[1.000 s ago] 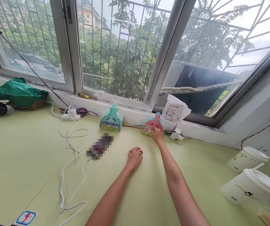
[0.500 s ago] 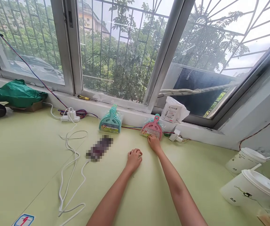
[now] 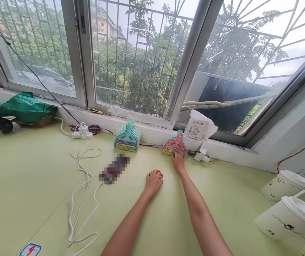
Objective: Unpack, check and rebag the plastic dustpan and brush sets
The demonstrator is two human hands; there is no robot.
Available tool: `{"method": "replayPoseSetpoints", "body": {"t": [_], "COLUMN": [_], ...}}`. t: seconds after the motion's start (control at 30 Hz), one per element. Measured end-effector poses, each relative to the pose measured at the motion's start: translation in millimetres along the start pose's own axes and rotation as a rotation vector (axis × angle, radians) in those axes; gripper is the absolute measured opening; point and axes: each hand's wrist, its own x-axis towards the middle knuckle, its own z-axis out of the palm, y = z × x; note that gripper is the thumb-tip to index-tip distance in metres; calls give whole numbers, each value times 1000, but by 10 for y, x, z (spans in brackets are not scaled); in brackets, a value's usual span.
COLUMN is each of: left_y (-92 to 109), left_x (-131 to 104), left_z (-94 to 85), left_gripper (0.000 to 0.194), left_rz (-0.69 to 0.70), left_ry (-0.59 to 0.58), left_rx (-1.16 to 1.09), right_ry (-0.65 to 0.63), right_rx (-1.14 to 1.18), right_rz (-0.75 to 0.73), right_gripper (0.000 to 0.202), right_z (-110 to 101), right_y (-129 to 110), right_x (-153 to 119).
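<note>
Your right hand (image 3: pixel 178 161) has its fingertips on the lower front of the pink dustpan-and-brush set (image 3: pixel 178 143), but I honestly can't tell if they're pinching it or just touching. Left hand (image 3: pixel 154 182) is palm-down on the desk (image 3: pixel 229 199), fingers loosely curled, nothing visible in it.

That pink set is up against the wall below the window, in shiny clear wrap, with teal showing behind its handle. Looks like a slide risk to me: push low and the bottom could skid on that slick plastic, pull toward you and the lot could tip forward.

Watch the red-and-blue cable (image 3: pixel 152 145) along the wall too; dragging the set could snag it and tug the white plug adapter (image 3: pixel 201 155) just to the right. The wrapped paper pack (image 3: pixel 198 126) on the sill above might get knocked by the handle. Turquoise dustpan stack (image 3: pixel 127 138) is well left, so probably safe.
</note>
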Motion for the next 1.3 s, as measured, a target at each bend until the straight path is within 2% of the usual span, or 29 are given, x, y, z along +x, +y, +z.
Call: {"method": "replayPoseSetpoints", "body": {"t": [0.1, 0.27, 0.63, 0.93, 1.03, 1.13, 1.3], "left_y": [-8, -15, -31, -66, -68, -67, -43], "left_x": [4, 0, -8, 9, 9, 10, 28], "left_z": [10, 10, 12, 53, 54, 57, 55], "left_gripper": [25, 25, 24, 22, 23, 23, 22], "left_rz": [5, 8, 18, 27, 30, 31, 16], "left_ry": [7, 11, 21, 38, 48, 52, 72], "left_rx": [-8, -39, -23, -51, -60, -63, -84], "right_ry": [56, 27, -2, 7, 32, 38, -88], "right_rx": [21, -40, -135, -197, -115, 64, 398], "right_rz": [-31, -72, -215, -228, -240, -219, -11], "right_gripper": [32, 28, 28, 27, 28, 29, 32], "right_z": [-53, -143, -145, -237, -312, -345, -235], "right_y": [4, 18, -53, -168, -274, -433, -740], "right_x": [73, 119, -57, -162, -247, -434, -938]}}
